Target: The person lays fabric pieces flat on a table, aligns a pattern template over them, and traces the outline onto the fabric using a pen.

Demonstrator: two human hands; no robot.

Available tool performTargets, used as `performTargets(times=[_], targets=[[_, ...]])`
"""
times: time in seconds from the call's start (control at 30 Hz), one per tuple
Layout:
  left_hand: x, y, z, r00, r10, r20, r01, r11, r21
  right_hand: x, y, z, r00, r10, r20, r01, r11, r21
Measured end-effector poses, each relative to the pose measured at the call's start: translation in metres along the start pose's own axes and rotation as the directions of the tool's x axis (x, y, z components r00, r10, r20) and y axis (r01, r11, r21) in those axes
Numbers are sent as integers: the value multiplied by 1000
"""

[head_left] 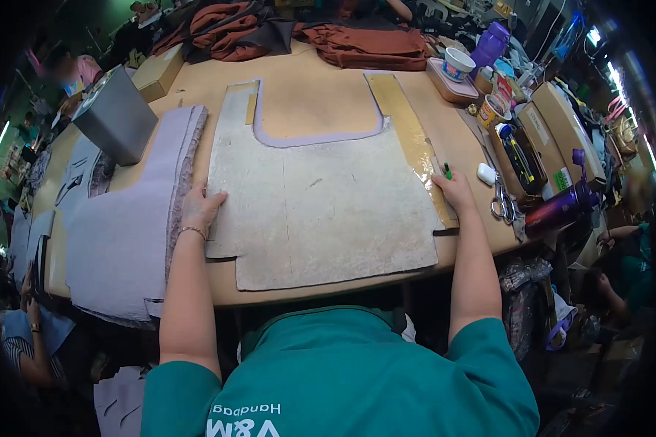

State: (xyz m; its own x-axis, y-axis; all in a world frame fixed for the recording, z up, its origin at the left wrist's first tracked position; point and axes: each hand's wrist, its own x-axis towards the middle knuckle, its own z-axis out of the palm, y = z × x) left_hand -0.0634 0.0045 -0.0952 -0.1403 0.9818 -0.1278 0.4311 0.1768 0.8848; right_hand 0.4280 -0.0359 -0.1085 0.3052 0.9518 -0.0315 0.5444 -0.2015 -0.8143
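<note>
A large pale grey cardboard pattern [328,211] with a U-shaped cutout lies flat on the table in front of me. Yellow tape covers its right arm, and lilac fabric [321,141] shows beneath it along the cutout edge. At the pattern's left edge is my left hand [200,207], closed on it with the thumb on top and some fingers hidden. My right hand [455,191] rests against the right edge, its fingers closed around a slim green pen [447,172]. A stack of lilac fabric pieces [120,229] lies just left of my left hand.
A grey metal block [116,116] stands on the left fabric. Scissors [501,204], a white case [487,173], a purple bottle [561,207] and an open box [521,164] crowd the right side. Brown cloth piles [364,47] lie at the back. Other people sit around.
</note>
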Motion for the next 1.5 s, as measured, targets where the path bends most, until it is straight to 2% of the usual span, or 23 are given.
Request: performTargets(times=[0.03,0.07,0.13,0.27,0.37,0.47,0.6,0.67,0.9,1.0,1.07,1.1,1.13,1.17,1.2,1.27,1.3,1.33,1.37,1.4,1.5], targets=[[-2,8,2,1000,7,-27,-3,988,151,2,-3,1,999,-25,-31,21,994,-107],[-6,19,5,999,35,-35,-26,974,227,3,-6,2,997,-55,-60,41,976,-213],[-14,37,8,994,94,-48,-69,926,371,7,-6,2,995,-62,-74,42,968,-248],[-5,29,10,991,121,-51,-88,900,427,3,-14,4,994,-46,-95,15,953,-304],[-4,25,10,989,146,-37,-117,901,418,2,-12,7,976,-143,-162,71,921,-383],[-10,33,11,990,138,6,-127,895,427,5,-23,-1,994,-103,-41,72,881,-468],[6,18,-1,976,157,151,-209,868,450,6,-18,-4,986,-168,-15,144,880,-453],[13,7,-6,971,134,199,-203,901,382,6,-19,-9,992,-111,57,125,911,-393],[4,15,-1,974,139,179,-203,884,421,9,-2,-7,986,-154,64,166,918,-359],[5,15,-1,973,170,157,-228,814,534,5,-11,-8,985,-149,89,172,909,-380],[10,13,-3,942,214,259,-316,828,463,5,-14,-11,980,-137,145,187,890,-416],[15,6,-7,919,264,294,-373,826,423,7,-7,-10,977,-185,104,212,870,-445],[16,-2,-6,918,332,218,-397,796,458,9,0,-8,970,-236,65,239,853,-464],[20,-7,-8,892,363,269,-441,827,348,1,-12,-7,975,-212,64,216,841,-497],[21,-4,-9,915,269,301,-372,851,371,14,5,-10,971,-226,74,226,786,-575],[29,-18,-12,900,317,300,-429,769,474,12,2,-9,990,-117,80,141,850,-508],[24,-11,-12,905,306,295,-420,747,515,15,13,-10,983,-152,100,181,887,-425],[20,-5,-10,907,300,296,-419,727,544,19,19,-14,963,-234,135,270,855,-443],[15,-3,-9,924,302,236,-382,688,617,21,22,-15,961,-239,137,276,832,-481],[11,-2,-8,933,310,181,-347,651,675,23,23,-16,972,-173,162,225,888,-402],[6,-2,-7,951,277,138,-299,710,638,19,21,-14,981,-138,134,177,920,-349]])
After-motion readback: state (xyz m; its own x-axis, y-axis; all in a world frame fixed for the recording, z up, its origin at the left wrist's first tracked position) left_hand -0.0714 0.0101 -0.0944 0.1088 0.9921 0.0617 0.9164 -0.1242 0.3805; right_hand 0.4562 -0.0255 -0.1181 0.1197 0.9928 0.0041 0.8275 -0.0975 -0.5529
